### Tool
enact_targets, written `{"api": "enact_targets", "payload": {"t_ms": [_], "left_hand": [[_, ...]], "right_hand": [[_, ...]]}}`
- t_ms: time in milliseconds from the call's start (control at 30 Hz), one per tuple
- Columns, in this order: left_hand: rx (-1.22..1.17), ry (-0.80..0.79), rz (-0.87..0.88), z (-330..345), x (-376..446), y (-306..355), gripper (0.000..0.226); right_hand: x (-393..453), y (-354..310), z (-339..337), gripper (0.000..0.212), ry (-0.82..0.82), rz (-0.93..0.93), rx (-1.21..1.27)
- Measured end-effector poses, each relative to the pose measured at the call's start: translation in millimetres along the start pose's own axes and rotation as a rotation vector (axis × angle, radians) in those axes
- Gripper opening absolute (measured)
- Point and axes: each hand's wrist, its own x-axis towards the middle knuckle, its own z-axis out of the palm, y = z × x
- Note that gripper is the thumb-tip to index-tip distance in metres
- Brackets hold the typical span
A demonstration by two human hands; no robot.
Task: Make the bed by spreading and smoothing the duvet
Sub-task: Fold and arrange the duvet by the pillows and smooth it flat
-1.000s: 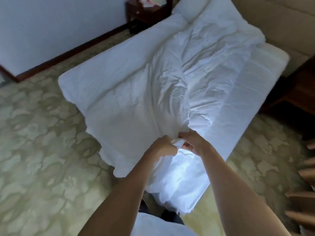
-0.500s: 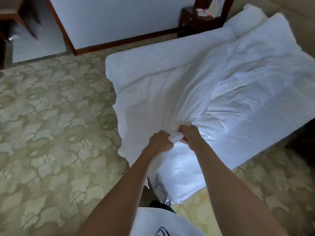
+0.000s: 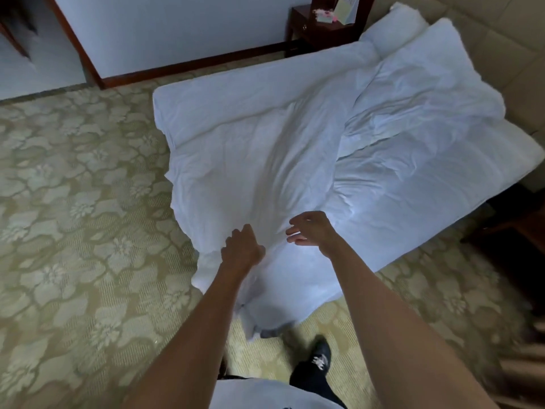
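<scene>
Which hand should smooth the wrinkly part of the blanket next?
Probably the right hand: it is open over the duvet, nearer the wrinkles. The left hand is by the hanging edge.

Duvet [image 3: 295,160] on bed [image 3: 513,149]; nightstand [image 3: 321,28] behind; carpet [image 3: 73,231] left.

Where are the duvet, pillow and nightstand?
duvet [image 3: 265,160], head view, flat middle area.
pillow [image 3: 395,28], head view, top surface.
nightstand [image 3: 321,32], head view, dark wooden front.
</scene>
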Motion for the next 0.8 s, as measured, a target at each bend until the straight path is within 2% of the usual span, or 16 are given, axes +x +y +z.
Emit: {"api": "enact_targets", "payload": {"t_ms": [100, 267, 400, 600, 800], "left_hand": [[-0.075, 0.001, -0.048, 16, 2, 44, 0.039], [-0.12, -0.015, -0.036, 53, -5, 156, 0.032], [-0.113, -0.047, 0.016, 82, -6, 233, 0.03], [-0.046, -0.075, 0.06, 110, 16, 309, 0.028], [-0.022, -0.164, 0.084, 149, 68, 382, 0.018]], "right_hand": [[13, 11, -42, 0.01, -0.034, -0.048, -0.099], [32, 31, -154, 0.016, -0.02, -0.161, -0.537], [40, 42, -254, 0.015, 0.091, -0.172, -0.734], [62, 53, -349, 0.018, 0.181, -0.094, -0.677], [110, 50, -415, 0.017, 0.16, -0.026, -0.682]]}}
